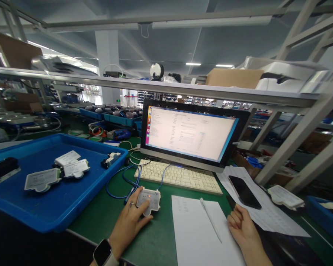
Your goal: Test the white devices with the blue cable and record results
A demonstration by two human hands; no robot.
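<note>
My left hand (133, 218), with a watch at its wrist, grips a small white electronic module (152, 201) on the green bench. One finger lies across the module's labelled face, where a red light glows. Blue cable (124, 173) loops behind it, up to the keyboard; where it ends is partly hidden by my fingers. My right hand (242, 225) rests curled in a loose fist at the right edge of a white sheet of paper (187, 225), with nothing visible in it. A white pen (211, 220) lies on that sheet, left of my right hand.
A blue tray (41, 147) at left holds several similar white modules (76, 168). Behind my hands stand a keyboard (177, 175) and a lit monitor (188, 133). A phone (244, 192) lies on papers at right, near another white module (285, 196). A shelf (183, 87) crosses above.
</note>
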